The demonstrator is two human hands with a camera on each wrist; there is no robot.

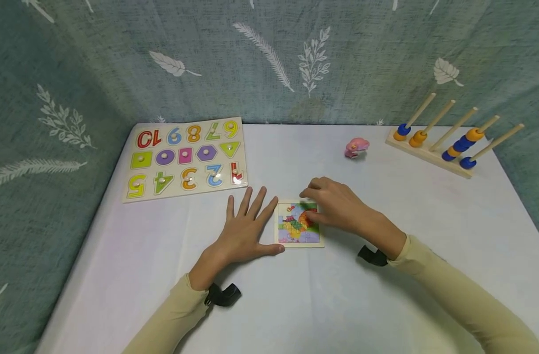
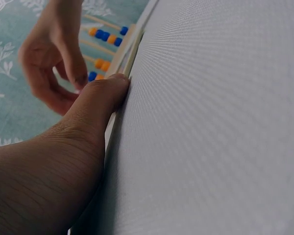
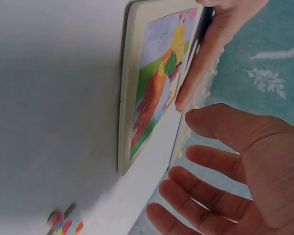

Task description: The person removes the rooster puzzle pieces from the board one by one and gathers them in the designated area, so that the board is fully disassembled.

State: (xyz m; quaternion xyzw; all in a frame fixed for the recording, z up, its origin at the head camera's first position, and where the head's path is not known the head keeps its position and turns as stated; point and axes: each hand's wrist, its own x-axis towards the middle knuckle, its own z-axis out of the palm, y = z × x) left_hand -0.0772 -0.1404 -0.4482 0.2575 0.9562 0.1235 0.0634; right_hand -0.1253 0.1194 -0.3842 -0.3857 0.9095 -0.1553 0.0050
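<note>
A small square picture puzzle [image 1: 298, 236] in a pale frame lies on the table. My left hand [image 1: 240, 236] is spread flat at its left side, thumb touching the frame's lower left corner. In the left wrist view the left thumb [image 2: 100, 100] rests along the frame's edge. My right hand [image 1: 340, 204] hovers over the puzzle's upper right part, fingers loosely bent. The right wrist view shows this hand [image 3: 235, 171] with thumb and fingers apart, nothing between them, beside the puzzle [image 3: 161, 73]. A small colourful piece [image 3: 66, 225] lies on the table near that view's lower left.
A number-and-shape board [image 1: 174, 169] lies at the back left. Behind the right hand sits a pink toy [image 1: 356, 147]. A wooden bead stand [image 1: 429, 155] with upright rods is at the back right. A patterned curtain [image 1: 269, 64] stands behind the table [image 1: 296, 305].
</note>
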